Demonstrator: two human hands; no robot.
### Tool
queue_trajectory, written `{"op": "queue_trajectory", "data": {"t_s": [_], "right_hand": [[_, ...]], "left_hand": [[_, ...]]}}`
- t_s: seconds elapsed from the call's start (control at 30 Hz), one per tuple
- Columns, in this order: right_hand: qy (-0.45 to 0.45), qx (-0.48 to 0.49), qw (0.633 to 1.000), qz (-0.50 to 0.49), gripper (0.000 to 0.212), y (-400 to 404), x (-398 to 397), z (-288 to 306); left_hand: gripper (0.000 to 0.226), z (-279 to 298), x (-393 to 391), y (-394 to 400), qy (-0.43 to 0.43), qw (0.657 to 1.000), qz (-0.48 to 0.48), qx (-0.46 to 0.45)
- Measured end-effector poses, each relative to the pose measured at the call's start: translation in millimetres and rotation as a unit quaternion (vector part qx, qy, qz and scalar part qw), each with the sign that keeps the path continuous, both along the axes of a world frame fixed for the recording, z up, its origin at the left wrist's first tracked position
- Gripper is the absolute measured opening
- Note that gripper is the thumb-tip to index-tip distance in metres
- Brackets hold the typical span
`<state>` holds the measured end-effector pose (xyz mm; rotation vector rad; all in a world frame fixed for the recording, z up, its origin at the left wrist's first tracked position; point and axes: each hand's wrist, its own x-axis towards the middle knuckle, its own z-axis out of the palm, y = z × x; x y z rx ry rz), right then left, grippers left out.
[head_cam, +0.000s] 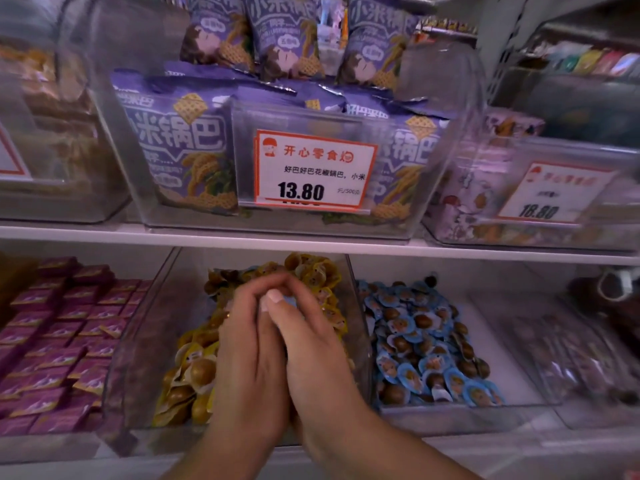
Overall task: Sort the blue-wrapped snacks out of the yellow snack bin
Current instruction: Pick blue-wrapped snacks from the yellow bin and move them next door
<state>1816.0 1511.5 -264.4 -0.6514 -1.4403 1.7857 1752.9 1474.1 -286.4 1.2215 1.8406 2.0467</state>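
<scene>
A clear bin (138,341) on the lower shelf holds yellow-wrapped round snacks (190,382). Both my hands are inside it, pressed side by side over the pile. My left hand (247,358) curls its fingers inward. My right hand (311,348) pinches something pale blue, a blue-wrapped snack (289,301), between thumb and fingers; most of it is hidden. The neighbouring clear bin on the right holds the blue-wrapped snacks (426,348).
Purple boxed sweets (59,341) fill the bin to the left. On the shelf above stand bins of purple snack bags (180,143) with a price tag (313,171) reading 13.80. Another tagged bin (540,188) sits upper right.
</scene>
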Motion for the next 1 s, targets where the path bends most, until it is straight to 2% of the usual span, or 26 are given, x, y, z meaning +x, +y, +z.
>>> {"op": "queue_trajectory", "data": {"t_s": [0.1, 0.17, 0.23, 0.33, 0.4, 0.47, 0.5, 0.57, 0.63, 0.67, 0.7, 0.73, 0.83, 0.9, 1.0], "right_hand": [[0.022, -0.039, 0.999, -0.006, 0.019, 3.4, 10.6, 2.2], [0.016, -0.017, 1.000, -0.018, 0.015, 7.7, 22.0, 4.5], [0.010, 0.035, 0.999, -0.025, 0.011, 14.9, 34.2, 5.5], [0.005, 0.089, 0.996, -0.012, 0.020, 28.1, 47.7, 6.5], [0.011, 0.079, 0.996, -0.037, 0.017, 45.6, 53.7, 5.7], [-0.005, 0.060, 0.994, -0.093, 0.015, 73.5, 62.6, 5.4], [-0.041, 0.074, 0.989, -0.125, 0.015, 90.5, 69.2, 5.0], [-0.187, 0.165, 0.958, -0.141, 0.020, 124.7, 83.8, 1.5], [-0.372, 0.233, 0.894, -0.084, 0.037, 145.5, 92.2, -7.4], [-0.432, 0.261, 0.860, -0.075, 0.047, 150.7, 92.7, -12.4], [-0.451, 0.297, 0.837, -0.088, 0.050, 152.2, 90.8, -16.4], [-0.433, 0.339, 0.827, -0.115, 0.046, 149.1, 87.2, -17.8], [-0.301, 0.449, 0.828, -0.151, 0.026, 120.7, 69.7, -6.6], [-0.264, 0.472, 0.837, -0.090, 0.025, 96.7, 51.0, 2.1], [-0.323, 0.474, 0.817, 0.055, 0.029, 73.5, 2.4, 5.9]], "left_hand": [[0.040, -3.8, -1.5, 1.5, 0.171, 0.980, 0.045, -0.090], [0.046, -1.7, -2.1, 4.1, 0.213, 0.970, 0.042, -0.106], [0.048, 2.9, 1.3, 5.0, 0.179, 0.977, 0.007, -0.116], [0.055, 2.6, 3.7, 6.9, 0.096, 0.984, -0.081, -0.129], [0.055, 0.0, 1.0, 7.5, 0.071, 0.984, -0.117, -0.111], [0.052, -1.4, -7.4, 7.8, 0.083, 0.983, -0.102, -0.129], [0.049, -2.3, -13.7, 7.7, 0.112, 0.979, -0.080, -0.153], [0.041, -4.8, -27.0, 4.9, 0.205, 0.952, -0.033, -0.224], [0.041, -9.0, -36.3, -0.8, 0.289, 0.909, -0.013, -0.302], [0.043, -11.4, -39.7, -4.4, 0.317, 0.887, -0.014, -0.335], [0.045, -14.2, -42.6, -8.4, 0.337, 0.870, -0.019, -0.360], [0.046, -16.3, -45.0, -12.8, 0.352, 0.855, -0.025, -0.379], [0.048, -20.4, -49.5, -26.6, 0.386, 0.821, -0.067, -0.416], [0.053, -21.9, -49.7, -35.7, 0.392, 0.811, -0.097, -0.423], [0.055, -20.6, -49.6, -46.9, 0.404, 0.805, -0.091, -0.424]]}}
